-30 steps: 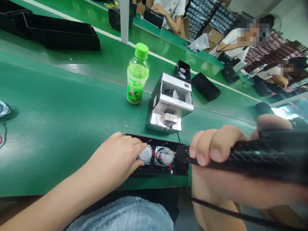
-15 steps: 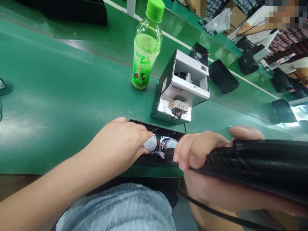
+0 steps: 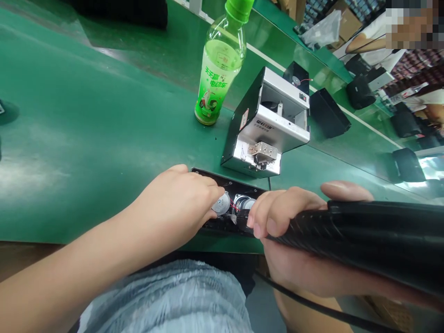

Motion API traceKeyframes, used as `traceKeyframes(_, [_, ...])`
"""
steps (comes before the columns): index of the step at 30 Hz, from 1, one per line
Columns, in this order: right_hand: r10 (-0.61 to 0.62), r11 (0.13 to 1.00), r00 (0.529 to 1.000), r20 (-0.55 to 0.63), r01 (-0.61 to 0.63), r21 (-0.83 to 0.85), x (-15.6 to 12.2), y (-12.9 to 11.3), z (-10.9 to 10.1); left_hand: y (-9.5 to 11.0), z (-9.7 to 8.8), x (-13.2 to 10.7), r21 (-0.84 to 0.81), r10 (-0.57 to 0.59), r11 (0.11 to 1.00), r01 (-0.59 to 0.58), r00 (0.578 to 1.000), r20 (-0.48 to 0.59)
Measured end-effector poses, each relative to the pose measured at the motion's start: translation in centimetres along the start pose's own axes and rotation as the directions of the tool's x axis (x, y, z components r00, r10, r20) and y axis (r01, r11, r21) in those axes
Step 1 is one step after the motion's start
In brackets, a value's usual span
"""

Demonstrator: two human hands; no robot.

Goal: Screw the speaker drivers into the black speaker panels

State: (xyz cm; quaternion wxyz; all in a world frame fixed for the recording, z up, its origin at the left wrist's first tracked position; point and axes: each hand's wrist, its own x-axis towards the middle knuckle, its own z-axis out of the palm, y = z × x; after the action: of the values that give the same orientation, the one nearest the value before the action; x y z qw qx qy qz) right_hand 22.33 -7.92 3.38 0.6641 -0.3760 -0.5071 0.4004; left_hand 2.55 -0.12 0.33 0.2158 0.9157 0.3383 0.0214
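A black speaker housing (image 3: 222,184) lies at the near edge of the green bench (image 3: 86,138), with two round silver speaker drivers (image 3: 222,203) and red wires inside. My left hand (image 3: 173,206) rests on its left part, fingers curled and pressing beside the left driver. My right hand (image 3: 291,222) is closed around a black electric screwdriver (image 3: 364,236), whose tip end points into the housing by the right driver; the tip itself is hidden by my fingers.
A silver screw feeder box (image 3: 267,125) stands just behind the housing. A green drink bottle (image 3: 220,64) is to its left. Black speaker housings (image 3: 328,113) lie on the far belt. Other people sit at the back right. A black cable (image 3: 312,305) hangs below my right hand.
The view has tilted down and closer. My right hand has brought the screwdriver left and down until its end meets the housing. My left hand stays on the housing.
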Motion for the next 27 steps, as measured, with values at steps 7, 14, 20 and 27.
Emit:
traceKeyframes(7, [0.030, 0.994, 0.998, 0.057, -0.024, -0.106, -0.9, 0.8, 1.5, 0.0, 0.1, -0.7, 0.032, 0.012, 0.999, -0.011, 1.000, -0.029])
traceKeyframes(14, [-0.017, 1.000, 0.999, -0.033, 0.017, 0.001, -0.3, 1.8, 0.1, -0.3, 0.6, -0.5, 0.039, 0.024, 0.999, -0.021, 0.997, -0.073])
traceKeyframes(20, [0.055, 0.998, 0.986, -0.160, -0.051, 0.024, 1.2, -0.5, 0.7, -0.4, 0.5, -0.3, 0.050, 0.036, 0.998, -0.033, 0.997, -0.066])
traceKeyframes(27, [-0.017, 1.000, 0.965, -0.262, 0.014, -0.015, 1.2, -1.9, 1.0, -0.6, 0.8, -0.5, 0.054, 0.052, 0.997, -0.047, 0.994, -0.093])
